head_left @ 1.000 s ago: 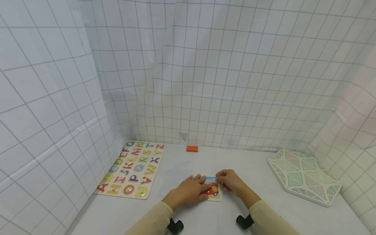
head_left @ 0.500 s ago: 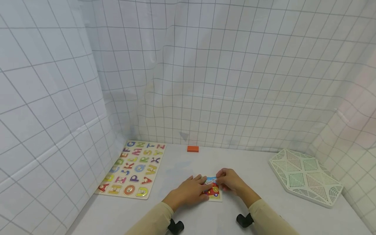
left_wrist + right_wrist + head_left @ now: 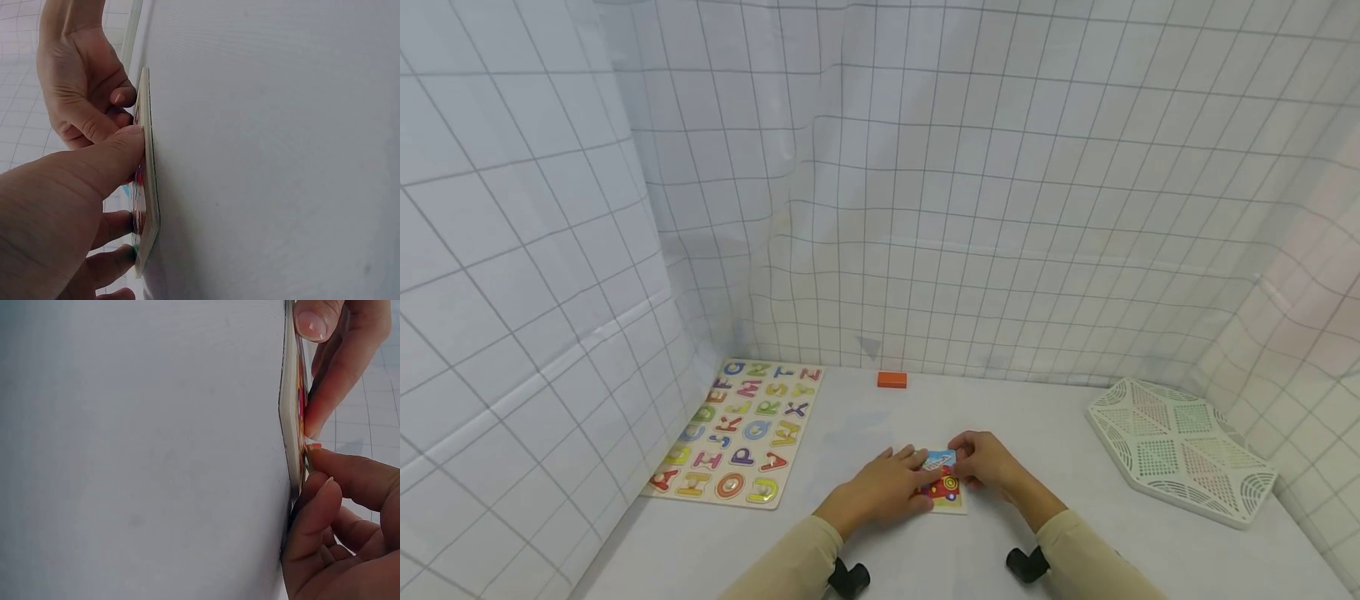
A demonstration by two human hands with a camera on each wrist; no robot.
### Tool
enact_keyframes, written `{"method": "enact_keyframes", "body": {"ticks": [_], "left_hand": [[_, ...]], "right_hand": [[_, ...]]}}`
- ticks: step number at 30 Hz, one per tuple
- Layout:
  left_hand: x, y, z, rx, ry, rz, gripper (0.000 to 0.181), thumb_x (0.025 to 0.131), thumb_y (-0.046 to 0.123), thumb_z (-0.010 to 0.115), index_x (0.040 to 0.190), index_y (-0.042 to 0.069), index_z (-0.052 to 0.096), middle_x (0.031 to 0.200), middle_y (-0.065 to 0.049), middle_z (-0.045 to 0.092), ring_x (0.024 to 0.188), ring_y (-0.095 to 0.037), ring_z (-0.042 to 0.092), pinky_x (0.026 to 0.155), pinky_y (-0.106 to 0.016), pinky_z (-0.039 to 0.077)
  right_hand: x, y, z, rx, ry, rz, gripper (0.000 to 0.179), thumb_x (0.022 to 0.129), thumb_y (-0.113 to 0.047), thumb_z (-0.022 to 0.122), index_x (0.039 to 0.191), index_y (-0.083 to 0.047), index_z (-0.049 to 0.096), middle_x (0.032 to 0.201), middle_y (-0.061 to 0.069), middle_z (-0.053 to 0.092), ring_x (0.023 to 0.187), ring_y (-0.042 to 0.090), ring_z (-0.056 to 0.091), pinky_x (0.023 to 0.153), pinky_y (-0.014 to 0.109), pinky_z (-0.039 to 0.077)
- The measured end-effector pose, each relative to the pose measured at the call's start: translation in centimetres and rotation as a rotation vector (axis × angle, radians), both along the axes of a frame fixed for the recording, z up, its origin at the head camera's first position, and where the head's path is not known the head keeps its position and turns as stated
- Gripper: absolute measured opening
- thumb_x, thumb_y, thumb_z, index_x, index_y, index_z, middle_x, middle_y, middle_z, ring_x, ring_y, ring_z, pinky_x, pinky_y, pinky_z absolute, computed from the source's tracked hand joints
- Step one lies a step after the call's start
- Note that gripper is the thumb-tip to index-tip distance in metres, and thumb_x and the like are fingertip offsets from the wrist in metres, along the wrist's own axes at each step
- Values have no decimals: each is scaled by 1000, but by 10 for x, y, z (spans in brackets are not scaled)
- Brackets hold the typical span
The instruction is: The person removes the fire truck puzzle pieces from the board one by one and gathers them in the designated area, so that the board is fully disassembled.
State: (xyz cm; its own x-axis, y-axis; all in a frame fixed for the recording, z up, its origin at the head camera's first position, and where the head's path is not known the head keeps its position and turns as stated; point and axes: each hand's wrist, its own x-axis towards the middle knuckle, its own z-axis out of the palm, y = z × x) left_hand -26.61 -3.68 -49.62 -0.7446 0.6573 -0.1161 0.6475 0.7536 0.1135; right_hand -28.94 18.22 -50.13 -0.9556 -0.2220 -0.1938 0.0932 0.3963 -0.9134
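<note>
A small wooden picture puzzle [image 3: 953, 506], showing a red vehicle with a ladder against blue, lies flat on the table. My left hand [image 3: 882, 489] rests on its left part with fingers extended and the thumb near the front edge. At the upper right corner, my right hand [image 3: 990, 461] pinches a thin puzzle piece [image 3: 308, 464] between thumb and index finger. The right wrist view shows that piece almost edge-on, so its shape is hidden. In the left wrist view the board's pale edge [image 3: 150, 187] lies under the left thumb.
A wooden alphabet board [image 3: 741, 433] with coloured letters lies at the left. An orange-red block [image 3: 892, 380] sits at the back near the gridded curtain [image 3: 925, 208]. A pale perforated panel [image 3: 1180, 450] lies at the right. Black wrist mounts [image 3: 850, 578] show below the sleeves.
My right fingers have shifted slightly at the puzzle's upper right corner, and the ladder part of the picture looks a little turned. The left hand stays in place on the puzzle.
</note>
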Motion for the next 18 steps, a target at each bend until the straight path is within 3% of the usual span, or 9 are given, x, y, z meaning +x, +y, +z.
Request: {"method": "enact_keyframes", "body": {"ticks": [10, 18], "left_hand": [[0, -1, 1, 5, -16, 7, 55, 100, 57, 54, 152, 40, 47, 162, 1, 40, 150, -26, 36, 119, -54, 32], [0, -1, -1, 17, -22, 12, 55, 100, 57, 55, 152, 40, 47, 162, 0, 40, 150, -27, 36, 119, -56, 31]], "right_hand": [[-7, 6, -1, 38, 49, 112, 33, 84, 1, 77, 115, 1, 65, 90, 6, 55, 68, 15, 53, 55, 24, 47], [-9, 10, 0, 74, 77, 152, 30, 86, -1, 73, 115, 1, 66, 90, 7, 58, 65, 16, 53, 55, 26, 47]]}}
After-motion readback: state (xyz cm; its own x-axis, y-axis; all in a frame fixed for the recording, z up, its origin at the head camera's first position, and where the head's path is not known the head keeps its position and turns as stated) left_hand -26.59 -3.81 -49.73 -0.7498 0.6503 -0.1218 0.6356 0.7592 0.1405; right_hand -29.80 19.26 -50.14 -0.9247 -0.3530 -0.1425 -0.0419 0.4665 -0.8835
